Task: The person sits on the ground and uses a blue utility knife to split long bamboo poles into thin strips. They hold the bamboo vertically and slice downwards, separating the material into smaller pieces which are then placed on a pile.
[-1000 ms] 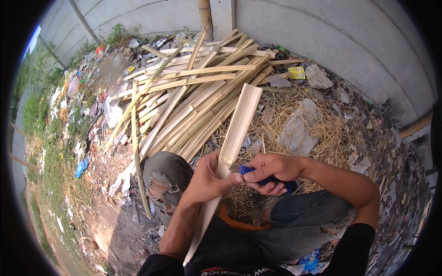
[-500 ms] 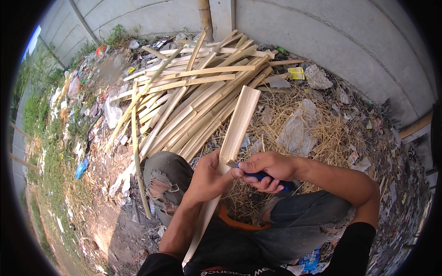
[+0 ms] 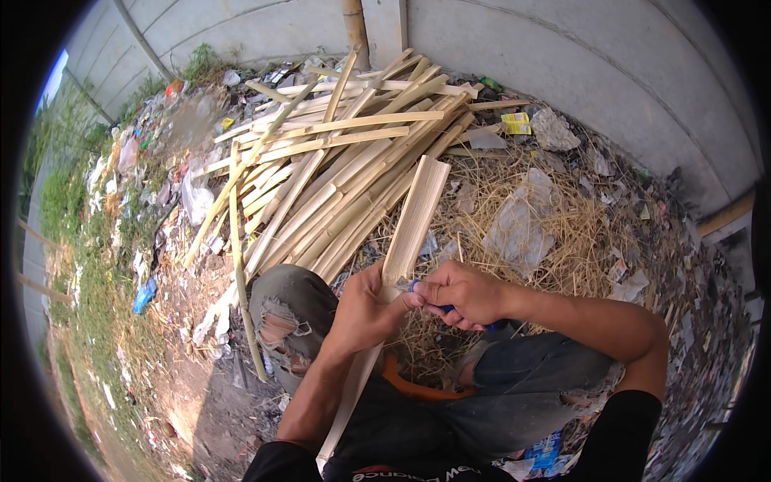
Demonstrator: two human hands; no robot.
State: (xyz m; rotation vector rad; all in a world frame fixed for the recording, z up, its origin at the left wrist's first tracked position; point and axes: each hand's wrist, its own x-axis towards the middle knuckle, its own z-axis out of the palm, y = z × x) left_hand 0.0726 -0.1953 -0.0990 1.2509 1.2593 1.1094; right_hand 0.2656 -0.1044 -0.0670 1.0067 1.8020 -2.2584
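Observation:
A long, pale split-bamboo strip (image 3: 417, 210) slants from my lap up toward the pile, its hollow inner face upward. My left hand (image 3: 363, 312) is wrapped round its middle, thumb toward the blade. In my right hand (image 3: 467, 294) is a blue-handled knife (image 3: 414, 285), gripped in a closed fist. Its short blade touches the strip's inner face beside my left thumb. Part of the handle is hidden by my fingers. The strip's near end runs down between my legs against my shirt.
Ahead lies a pile of bamboo strips (image 3: 345, 181) before a grey concrete wall (image 3: 562, 56). Dry straw (image 3: 574, 257), a plastic sheet (image 3: 520, 225), a stone (image 3: 554, 131) and scattered litter cover the ground. An orange curved object (image 3: 418, 390) sits between my legs.
The strip's far end has dipped slightly toward me. My right hand has turned a little with the knife; my left hand keeps its hold.

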